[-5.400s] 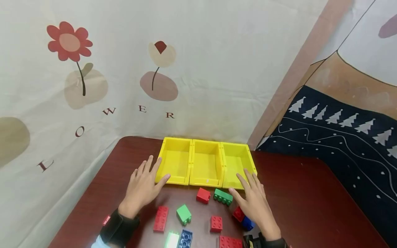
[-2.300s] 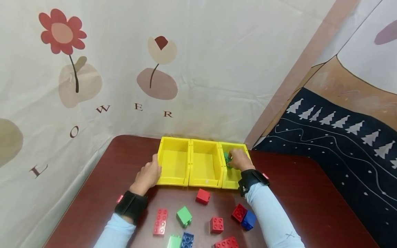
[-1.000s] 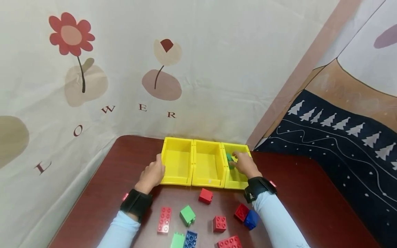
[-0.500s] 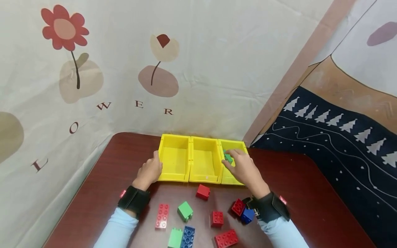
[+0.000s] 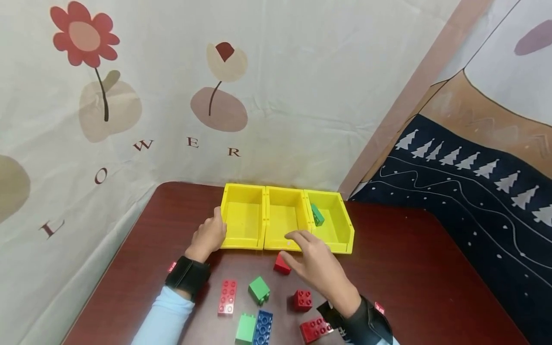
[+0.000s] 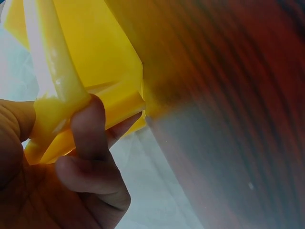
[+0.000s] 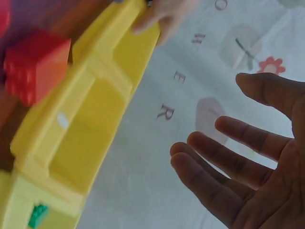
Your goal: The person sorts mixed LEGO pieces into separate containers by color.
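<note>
My left hand (image 5: 209, 235) holds the side of the leftmost yellow bin (image 5: 243, 243); the left wrist view shows thumb and fingers around the bin's edge (image 6: 57, 95). Three yellow bins stand joined in a row. A green brick (image 5: 317, 215) lies tilted against the inner left wall of the rightmost bin (image 5: 334, 246). My right hand (image 5: 319, 266) hovers over the bricks before the middle bin, fingers spread and holding nothing. Beside its thumb is a red brick (image 5: 282, 264), partly covered in the head view and seen again as the red brick (image 7: 37, 67) in the right wrist view.
Nearer me lie a long red brick (image 5: 227, 297), a green brick (image 5: 259, 290), a light green brick (image 5: 245, 328), a blue brick (image 5: 263, 327), a square red brick (image 5: 303, 300) and another red brick (image 5: 316, 329). A printed cloth (image 5: 276, 96) hangs behind the table.
The green brick went from the table into the rightmost bin, where my right hand let it go. That hand has since moved left and back. My left hand took hold of the left bin.
</note>
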Action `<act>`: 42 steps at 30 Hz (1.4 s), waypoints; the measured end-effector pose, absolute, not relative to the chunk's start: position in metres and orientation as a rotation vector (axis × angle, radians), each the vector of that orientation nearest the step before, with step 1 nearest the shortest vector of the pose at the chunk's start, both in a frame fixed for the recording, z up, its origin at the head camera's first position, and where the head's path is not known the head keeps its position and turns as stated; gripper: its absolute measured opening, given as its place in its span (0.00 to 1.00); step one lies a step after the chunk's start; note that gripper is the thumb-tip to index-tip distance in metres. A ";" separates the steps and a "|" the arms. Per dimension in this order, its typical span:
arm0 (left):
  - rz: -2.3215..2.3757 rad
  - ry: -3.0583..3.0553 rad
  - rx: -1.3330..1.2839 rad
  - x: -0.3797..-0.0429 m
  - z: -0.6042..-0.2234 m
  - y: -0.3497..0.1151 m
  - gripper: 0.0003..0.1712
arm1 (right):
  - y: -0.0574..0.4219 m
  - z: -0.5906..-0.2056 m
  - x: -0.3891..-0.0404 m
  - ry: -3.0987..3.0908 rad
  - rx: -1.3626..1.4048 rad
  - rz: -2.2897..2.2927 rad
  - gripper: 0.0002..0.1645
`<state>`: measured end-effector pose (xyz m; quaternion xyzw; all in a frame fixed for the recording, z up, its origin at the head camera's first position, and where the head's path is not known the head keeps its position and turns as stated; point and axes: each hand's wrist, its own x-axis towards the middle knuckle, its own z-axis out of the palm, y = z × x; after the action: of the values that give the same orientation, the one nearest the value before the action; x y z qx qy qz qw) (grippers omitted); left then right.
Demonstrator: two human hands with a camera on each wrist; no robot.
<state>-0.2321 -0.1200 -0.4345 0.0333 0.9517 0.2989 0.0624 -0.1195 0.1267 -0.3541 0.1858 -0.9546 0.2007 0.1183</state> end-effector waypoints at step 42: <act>0.893 2.851 0.104 -0.235 -0.432 -0.120 0.32 | 0.079 -0.425 -0.102 -3.003 0.758 0.298 0.20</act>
<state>-0.2351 -0.1204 -0.4323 0.0347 0.9509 0.2979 0.0759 -0.1018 0.0786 -0.4253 0.2437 -0.9650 0.0957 0.0151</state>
